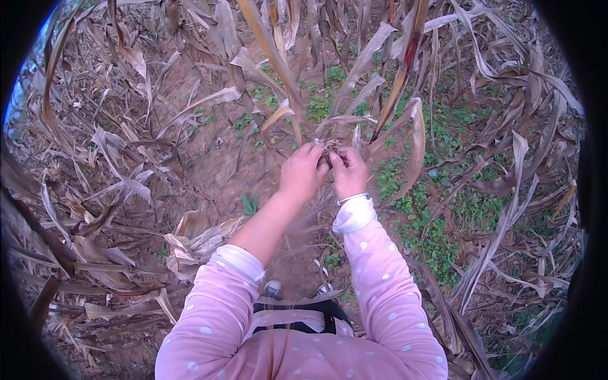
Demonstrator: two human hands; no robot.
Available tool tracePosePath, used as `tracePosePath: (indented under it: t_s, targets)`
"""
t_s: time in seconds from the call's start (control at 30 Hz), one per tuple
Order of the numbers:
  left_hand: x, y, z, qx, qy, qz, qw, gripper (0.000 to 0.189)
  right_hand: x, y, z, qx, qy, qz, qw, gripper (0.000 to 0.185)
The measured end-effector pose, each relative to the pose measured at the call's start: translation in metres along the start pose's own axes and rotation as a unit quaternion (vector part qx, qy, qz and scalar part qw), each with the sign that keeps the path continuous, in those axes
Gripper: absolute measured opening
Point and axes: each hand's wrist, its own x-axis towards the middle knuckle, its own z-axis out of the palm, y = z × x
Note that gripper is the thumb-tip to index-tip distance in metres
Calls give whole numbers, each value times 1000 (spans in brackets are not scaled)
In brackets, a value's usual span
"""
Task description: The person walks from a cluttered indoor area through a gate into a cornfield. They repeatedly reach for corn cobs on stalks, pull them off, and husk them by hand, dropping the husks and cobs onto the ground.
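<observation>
Close together in front of me, both hands pinch a small clump of dry, brown plant material (332,146) among withered corn plants. My left hand (304,172) has its fingers curled at the clump's left side. On the right side, my right hand (349,172) holds it between thumb and fingers, with a thin bangle at the wrist. What lies inside the clump is too small to tell. Just beyond the hands rise dry corn stalks (284,71), one of them reddish (409,54). A drooping dry leaf (418,142) hangs right of my right hand.
Dry corn stalks and leaves (114,166) lie thickly on the left, and more (513,190) stand on the right. Reddish bare soil (213,166) shows between them, with low green weeds (427,228). Crumpled husks (202,242) lie beside my left forearm. My shoes (272,289) show below.
</observation>
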Motion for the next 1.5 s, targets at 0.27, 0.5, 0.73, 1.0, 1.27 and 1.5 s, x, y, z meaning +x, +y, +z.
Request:
tracePosePath:
  t_s: [0.27, 0.5, 0.73, 1.0, 1.27, 1.5]
  targets:
    - [-7, -51, -22, -43, 64, -199, 977, 12, -26, 57, 5, 497, 99, 384, 772, 6]
    - [-12, -54, -24, 6, -50, -112, 992, 16, -36, 86, -1, 403, 144, 348, 834, 6]
    - [24, -42, -29, 223, -440, -17, 870, 36, -44, 76, 12, 349, 74, 358, 863, 15]
    - [-21, -53, 16, -56, -330, -244, 910, 43, -54, 67, 5, 324, 90, 388, 858, 13]
    - [-94, -65, -37, -566, -270, -583, 517, 34, -56, 45, -19, 469, 60, 418, 776, 10]
    - [-114, -5, -75, -769, -151, -405, 470, 45, -53, 24, -34, 458, 79, 435, 771, 19]
